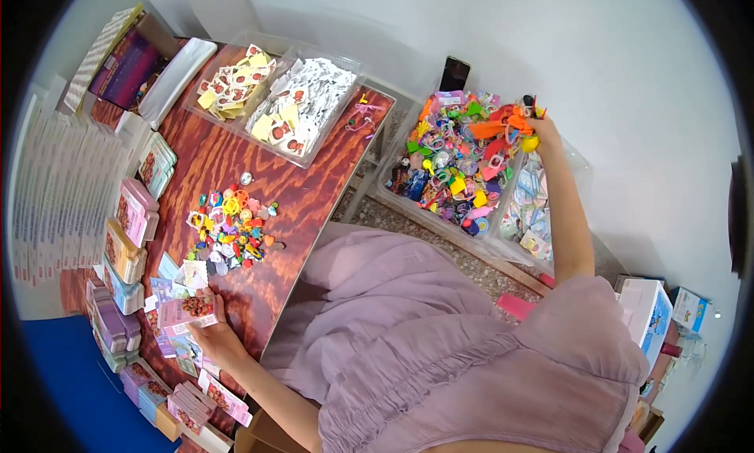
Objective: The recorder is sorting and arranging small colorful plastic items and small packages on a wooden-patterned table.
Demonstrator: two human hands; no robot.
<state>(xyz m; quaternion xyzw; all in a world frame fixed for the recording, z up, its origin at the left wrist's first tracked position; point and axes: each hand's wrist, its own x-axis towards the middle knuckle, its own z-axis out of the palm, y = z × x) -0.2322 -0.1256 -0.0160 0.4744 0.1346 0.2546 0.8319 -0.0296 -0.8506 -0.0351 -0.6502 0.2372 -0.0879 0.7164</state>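
My left hand (217,339) is closed around a small pink cardboard box (188,313) above the left part of the table. Under and around that box lie several flat printed cartons (162,290). Over the far right corner of a clear plastic bin, my right hand (542,131) grips a bunch of small toys, among them a bright orange one (503,129) and a yellow ball-like piece (530,144). The fingers partly hide what they hold. Colourful small plastic toys (452,166) fill the bin. A loose pile of tiny toys (233,227) sits on the table beyond my left hand.
A clear divided tray (302,161) of printed cards and white slips stands at the table's far edge. Stacked small boxes (126,276) line the left side. Paper-like packets (530,206) fill the bin's right compartment. A phone (455,74) stands behind the bin.
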